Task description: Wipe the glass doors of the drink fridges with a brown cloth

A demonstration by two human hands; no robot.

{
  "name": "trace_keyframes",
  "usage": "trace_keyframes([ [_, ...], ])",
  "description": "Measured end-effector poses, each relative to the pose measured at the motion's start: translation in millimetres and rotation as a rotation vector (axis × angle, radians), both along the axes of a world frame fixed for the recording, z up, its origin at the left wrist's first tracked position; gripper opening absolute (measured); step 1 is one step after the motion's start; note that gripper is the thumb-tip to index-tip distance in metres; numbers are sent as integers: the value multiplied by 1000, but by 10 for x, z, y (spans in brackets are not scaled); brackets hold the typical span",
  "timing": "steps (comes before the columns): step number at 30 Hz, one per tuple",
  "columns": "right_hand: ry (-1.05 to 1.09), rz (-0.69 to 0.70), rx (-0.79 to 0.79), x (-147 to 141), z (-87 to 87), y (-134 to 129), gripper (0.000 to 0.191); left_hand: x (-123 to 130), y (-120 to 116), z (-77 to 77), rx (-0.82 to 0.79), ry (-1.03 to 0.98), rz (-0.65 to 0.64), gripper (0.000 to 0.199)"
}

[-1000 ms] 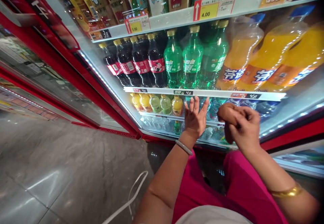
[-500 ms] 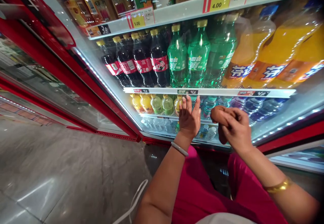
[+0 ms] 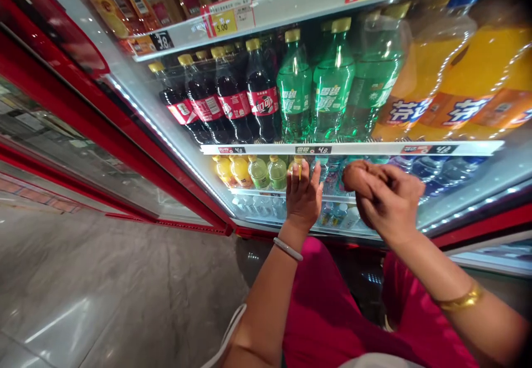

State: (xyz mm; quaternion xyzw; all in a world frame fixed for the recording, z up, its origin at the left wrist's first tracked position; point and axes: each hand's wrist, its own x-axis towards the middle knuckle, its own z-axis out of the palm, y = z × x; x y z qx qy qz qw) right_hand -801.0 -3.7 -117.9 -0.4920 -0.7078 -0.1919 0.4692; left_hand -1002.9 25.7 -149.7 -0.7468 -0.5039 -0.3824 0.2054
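In my right hand (image 3: 393, 204) is a bunched brown cloth (image 3: 356, 178), with part of it hanging below the fingers. My left hand (image 3: 305, 199) holds nothing; its fingers are spread and point up, just below the price strip of the middle shelf (image 3: 366, 149). Both hands are in front of a lit, red-framed drinks cooler. Whether the left fingertips touch the cooler's front, I cannot tell. Behind the hands stand small yellow bottles (image 3: 239, 171) and green bottles (image 3: 258, 172) on a lower shelf, partly hidden.
Above the strip stand cola bottles (image 3: 262, 88), green soda bottles (image 3: 333, 88) and large orange soda bottles (image 3: 461, 88). A red frame (image 3: 166, 163) runs down the left side. Grey floor (image 3: 137, 296) lies at lower left, and a white cord (image 3: 228, 332) hangs beside my left arm.
The view has moved slightly closer to the shelves. My left hand has shifted a little left in view; the right hand, still gripping the cloth, has risen slightly.
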Motion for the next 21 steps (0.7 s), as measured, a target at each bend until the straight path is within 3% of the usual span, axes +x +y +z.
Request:
trace_keyframes([
  [4,-11,16,104,-308,207,104,42,-70,0,-3,24,-7,-3,68],
  [7,-172,71,128,-499,92,116,44,-120,2,-21,46,-18,-26,71],
  [10,-261,89,105,-441,-43,53,37,-198,10,-45,47,-9,-34,72],
  [14,-80,15,57,-340,110,55,28,-290,34,-61,64,-25,-6,72],
  [17,8,1,65,-502,259,144,31,-332,48,-66,37,-50,-21,73],
  [21,-157,141,85,-695,102,169,39,-423,66,-76,73,-68,-51,78],
])
